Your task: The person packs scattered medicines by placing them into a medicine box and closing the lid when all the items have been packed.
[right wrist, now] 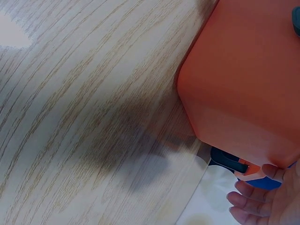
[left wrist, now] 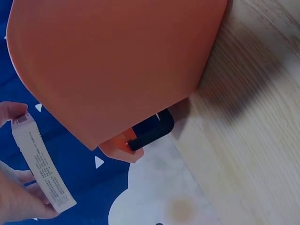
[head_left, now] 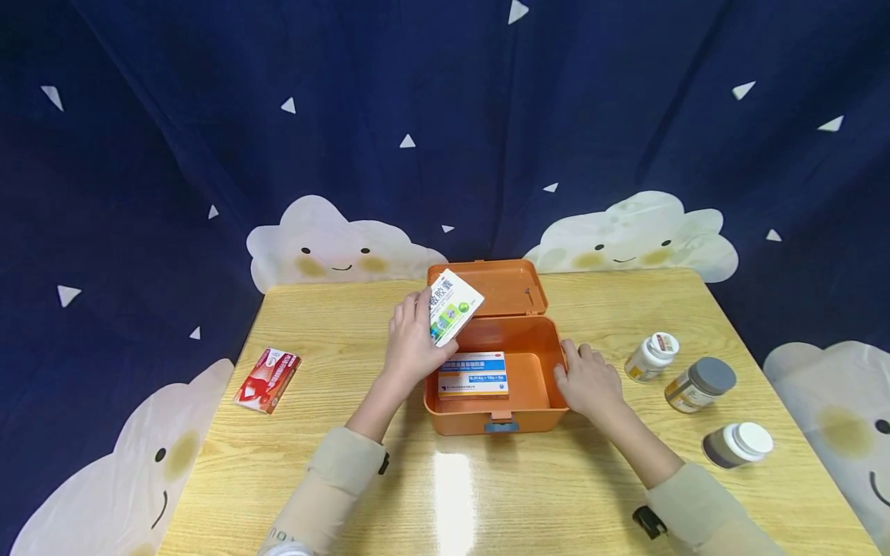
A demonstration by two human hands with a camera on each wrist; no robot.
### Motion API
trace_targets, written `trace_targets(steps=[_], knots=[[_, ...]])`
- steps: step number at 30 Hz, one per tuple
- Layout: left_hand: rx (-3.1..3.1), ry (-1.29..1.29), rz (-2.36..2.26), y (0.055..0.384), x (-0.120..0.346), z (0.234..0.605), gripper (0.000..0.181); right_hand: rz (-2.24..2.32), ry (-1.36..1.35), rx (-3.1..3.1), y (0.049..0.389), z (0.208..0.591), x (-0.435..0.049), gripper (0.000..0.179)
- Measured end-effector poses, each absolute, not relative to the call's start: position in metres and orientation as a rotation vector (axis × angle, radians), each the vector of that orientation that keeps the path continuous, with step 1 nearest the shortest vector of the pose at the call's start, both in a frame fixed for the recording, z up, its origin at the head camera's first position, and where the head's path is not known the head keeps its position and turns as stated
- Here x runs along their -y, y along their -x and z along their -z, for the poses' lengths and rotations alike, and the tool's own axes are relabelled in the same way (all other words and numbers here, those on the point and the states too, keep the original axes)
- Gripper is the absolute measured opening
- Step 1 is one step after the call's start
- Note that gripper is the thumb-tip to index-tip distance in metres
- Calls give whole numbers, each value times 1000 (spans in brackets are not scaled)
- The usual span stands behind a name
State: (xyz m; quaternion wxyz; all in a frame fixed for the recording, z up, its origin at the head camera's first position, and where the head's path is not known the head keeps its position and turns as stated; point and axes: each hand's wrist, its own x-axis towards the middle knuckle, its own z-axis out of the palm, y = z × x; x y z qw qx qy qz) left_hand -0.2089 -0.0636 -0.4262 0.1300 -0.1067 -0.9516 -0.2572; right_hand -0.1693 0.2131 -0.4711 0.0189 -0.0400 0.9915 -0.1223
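My left hand [head_left: 415,338] holds a white and green medicine box [head_left: 452,309], tilted, above the left back of an open orange storage box [head_left: 497,422]. In the left wrist view the medicine box's narrow printed side [left wrist: 43,164] shows between thumb and fingers. Inside the orange box, at the left, lies a blue, white and orange medicine box [head_left: 473,376]. My right hand [head_left: 591,378] is at the right rim, thumb over the edge and index finger against the outer wall; the other fingers stand off the wall in the right wrist view.
A red and white medicine box [head_left: 269,380] lies at the table's left. To the right stand a white bottle [head_left: 651,357] and a grey-lidded bottle [head_left: 698,384]; a dark bottle with a white lid [head_left: 737,445] is nearer. The orange lid [head_left: 504,287] leans back, open.
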Motion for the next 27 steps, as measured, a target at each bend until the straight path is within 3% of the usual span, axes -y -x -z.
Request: trace_targets(steps=[27], knots=[[2880,855,602,218,44,436,92,373,113,-3085,169,471,-212,42]])
